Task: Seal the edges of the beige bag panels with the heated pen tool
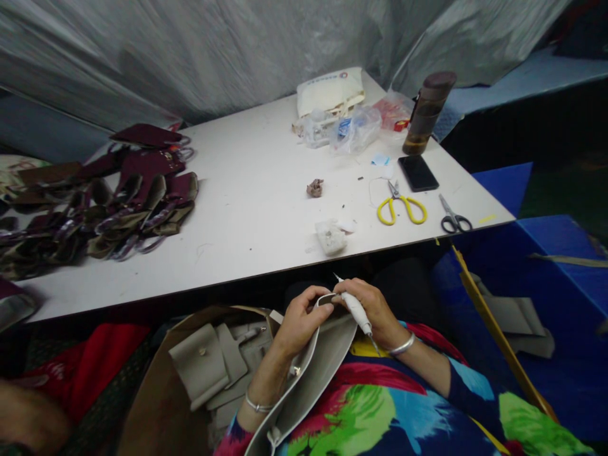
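Note:
My left hand (303, 318) is closed, pinching the upper edge of a light grey bag (313, 373), whose open body spreads over my lap. A metal snap shows on the bag's side near my left wrist. My right hand (373, 307) is wrapped round an awl (356, 310) with a thick white handle and a thin point at each end. One point sticks out past the fingers toward the table; the other angles down toward my lap. The right fingertips meet the bag's edge close to the left thumb. What lies between the fingers there is hidden.
Yellow-handled scissors (401, 206), small black scissors (455, 218), a phone (418, 173) and a bottle (429, 114) are on the white table (247, 202). Maroon bags (152, 171) pile at left. Grey pieces (204, 361) fill a carton left of me; a blue bin (513, 278) stands right.

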`<move>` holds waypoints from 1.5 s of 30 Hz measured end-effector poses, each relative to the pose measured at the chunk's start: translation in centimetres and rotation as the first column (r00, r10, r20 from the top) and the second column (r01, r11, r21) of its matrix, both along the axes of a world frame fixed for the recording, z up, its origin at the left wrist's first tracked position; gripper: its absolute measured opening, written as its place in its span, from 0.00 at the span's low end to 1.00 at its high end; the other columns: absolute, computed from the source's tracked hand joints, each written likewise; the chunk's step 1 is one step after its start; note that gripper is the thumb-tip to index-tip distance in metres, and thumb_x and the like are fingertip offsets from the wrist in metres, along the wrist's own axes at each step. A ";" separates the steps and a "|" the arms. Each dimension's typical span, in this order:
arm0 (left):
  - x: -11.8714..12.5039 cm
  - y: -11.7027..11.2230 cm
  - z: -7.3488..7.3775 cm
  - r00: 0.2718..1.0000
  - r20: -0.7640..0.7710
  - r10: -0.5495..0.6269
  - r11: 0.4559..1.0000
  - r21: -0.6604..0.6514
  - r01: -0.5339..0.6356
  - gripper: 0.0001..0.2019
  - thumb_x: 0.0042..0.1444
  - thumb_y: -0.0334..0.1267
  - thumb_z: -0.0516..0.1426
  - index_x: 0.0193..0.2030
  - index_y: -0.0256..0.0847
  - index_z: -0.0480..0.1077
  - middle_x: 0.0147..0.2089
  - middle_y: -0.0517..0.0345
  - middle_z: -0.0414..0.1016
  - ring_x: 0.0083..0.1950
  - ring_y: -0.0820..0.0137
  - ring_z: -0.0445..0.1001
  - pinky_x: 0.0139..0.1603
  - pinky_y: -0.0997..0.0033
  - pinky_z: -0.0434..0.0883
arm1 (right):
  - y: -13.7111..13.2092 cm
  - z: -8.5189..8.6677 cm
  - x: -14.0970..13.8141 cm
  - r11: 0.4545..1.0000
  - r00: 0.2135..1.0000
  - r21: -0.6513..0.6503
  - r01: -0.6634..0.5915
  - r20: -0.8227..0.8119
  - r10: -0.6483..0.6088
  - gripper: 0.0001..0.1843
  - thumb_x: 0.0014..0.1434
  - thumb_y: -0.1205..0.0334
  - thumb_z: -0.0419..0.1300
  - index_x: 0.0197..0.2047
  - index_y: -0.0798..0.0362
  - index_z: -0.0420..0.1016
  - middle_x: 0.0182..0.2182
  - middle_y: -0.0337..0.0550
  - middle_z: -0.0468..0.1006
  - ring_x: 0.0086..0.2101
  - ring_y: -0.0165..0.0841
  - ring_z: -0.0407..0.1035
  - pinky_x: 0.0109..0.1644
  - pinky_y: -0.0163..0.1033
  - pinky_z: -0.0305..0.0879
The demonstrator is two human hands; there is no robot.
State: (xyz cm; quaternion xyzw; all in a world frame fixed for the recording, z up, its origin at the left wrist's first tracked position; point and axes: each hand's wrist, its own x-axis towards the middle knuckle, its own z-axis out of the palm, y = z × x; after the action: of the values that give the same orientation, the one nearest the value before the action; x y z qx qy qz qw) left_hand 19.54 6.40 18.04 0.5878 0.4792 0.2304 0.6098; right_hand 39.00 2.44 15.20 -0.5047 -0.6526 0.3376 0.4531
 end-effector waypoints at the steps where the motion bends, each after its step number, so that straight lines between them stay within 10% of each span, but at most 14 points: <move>1: -0.1 0.0 -0.1 0.999 0.038 0.009 1.000 -0.024 -0.008 0.15 0.56 0.44 0.65 0.47 0.39 0.77 0.43 0.55 0.79 0.45 0.63 0.75 0.48 0.67 0.69 | 0.0 -0.1 0.0 1.000 1.000 0.013 0.000 0.011 0.000 0.07 0.73 0.62 0.59 0.43 0.50 0.78 0.34 0.42 0.74 0.36 0.37 0.69 0.40 0.37 0.63; 8: -2.2 0.6 -0.2 0.870 0.433 0.238 0.961 -0.233 -0.147 0.27 0.57 0.60 0.66 0.48 0.36 0.79 0.51 0.44 0.81 0.54 0.56 0.78 0.60 0.59 0.72 | -0.3 -0.9 0.5 0.994 0.996 0.066 0.086 -0.005 -0.086 0.07 0.71 0.59 0.61 0.41 0.49 0.78 0.34 0.41 0.77 0.33 0.35 0.72 0.38 0.36 0.65; 21: -3.8 -0.8 -1.9 0.867 0.404 0.291 0.940 -0.288 -0.181 0.25 0.57 0.57 0.67 0.46 0.34 0.79 0.49 0.43 0.80 0.51 0.58 0.80 0.55 0.59 0.76 | -1.8 1.2 2.1 0.955 0.959 0.121 0.269 0.061 -0.278 0.13 0.69 0.49 0.65 0.41 0.50 0.80 0.32 0.41 0.80 0.29 0.34 0.74 0.37 0.35 0.72; 25: -5.0 -1.6 -1.2 0.841 0.313 0.442 0.894 -0.074 -0.442 0.16 0.59 0.49 0.66 0.42 0.36 0.79 0.43 0.49 0.81 0.45 0.64 0.78 0.52 0.63 0.74 | -1.6 1.1 2.0 0.961 0.959 0.078 0.267 0.078 -0.273 0.17 0.69 0.45 0.65 0.40 0.51 0.80 0.31 0.40 0.80 0.29 0.34 0.74 0.34 0.35 0.70; 28: -8.3 -3.9 1.5 0.803 0.223 0.553 0.735 0.324 -0.596 0.06 0.63 0.39 0.64 0.35 0.40 0.78 0.37 0.57 0.78 0.40 0.69 0.75 0.46 0.69 0.72 | -1.3 1.2 1.8 0.958 0.953 0.057 0.280 0.101 -0.285 0.19 0.69 0.43 0.64 0.39 0.51 0.80 0.30 0.40 0.80 0.28 0.33 0.73 0.31 0.34 0.67; 31: -11.8 -7.8 5.4 0.851 0.126 0.509 0.634 0.614 -0.470 0.07 0.63 0.33 0.62 0.32 0.42 0.77 0.34 0.58 0.77 0.39 0.67 0.76 0.45 0.67 0.73 | -1.0 1.1 1.5 0.956 0.949 0.037 0.291 0.117 -0.293 0.20 0.69 0.42 0.64 0.40 0.51 0.80 0.30 0.40 0.80 0.27 0.33 0.73 0.31 0.35 0.66; 35: -13.0 -12.7 9.1 0.913 -0.310 0.265 0.757 0.653 0.001 0.13 0.60 0.31 0.64 0.51 0.48 0.79 0.51 0.52 0.83 0.48 0.59 0.82 0.45 0.64 0.79 | -0.8 0.8 1.2 0.956 0.949 0.028 0.291 0.115 -0.292 0.20 0.69 0.41 0.63 0.41 0.50 0.80 0.31 0.41 0.80 0.27 0.33 0.73 0.32 0.36 0.66; 39: -11.2 -14.5 8.8 0.789 -0.604 0.112 0.730 0.589 0.347 0.24 0.64 0.31 0.61 0.66 0.46 0.70 0.67 0.45 0.74 0.58 0.58 0.82 0.51 0.65 0.82 | -0.8 0.6 1.1 0.962 0.956 0.005 0.274 0.106 -0.273 0.21 0.69 0.40 0.63 0.41 0.51 0.80 0.32 0.42 0.80 0.28 0.35 0.73 0.32 0.37 0.66; 45: -10.1 -13.1 7.6 0.678 -0.719 0.156 0.645 0.594 0.481 0.17 0.67 0.31 0.55 0.61 0.43 0.73 0.65 0.44 0.76 0.46 0.59 0.85 0.44 0.64 0.83 | -1.1 0.0 1.5 0.965 0.960 0.021 0.261 0.102 -0.262 0.21 0.68 0.39 0.63 0.42 0.49 0.80 0.31 0.40 0.79 0.28 0.34 0.73 0.32 0.36 0.67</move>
State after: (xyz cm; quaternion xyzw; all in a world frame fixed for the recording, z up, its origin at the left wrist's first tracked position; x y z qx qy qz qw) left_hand 9.47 -6.68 25.65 0.8684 0.4770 0.0959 0.0951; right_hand 40.47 1.34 15.16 -0.6017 -0.6041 0.2457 0.4611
